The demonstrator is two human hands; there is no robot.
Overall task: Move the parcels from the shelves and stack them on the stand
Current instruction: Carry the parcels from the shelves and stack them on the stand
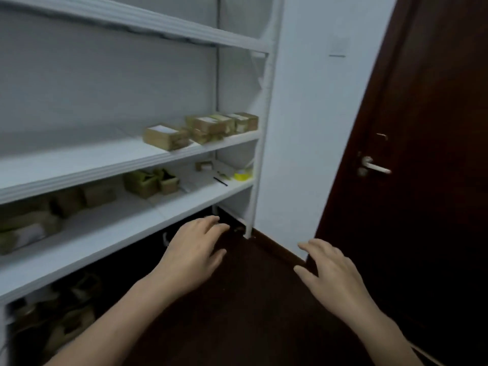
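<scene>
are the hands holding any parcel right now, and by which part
Nothing is held. The left hand and right hand are both open and empty in front of the shelves.

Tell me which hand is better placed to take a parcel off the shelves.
Probably the left hand: it is open beside the shelves, while the right hand is nearer the door.

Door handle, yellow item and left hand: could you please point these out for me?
door handle [377,168], head view, on the silver lever.
yellow item [243,176], head view, on its middle.
left hand [194,256], head view, on the back of the hand.
</scene>
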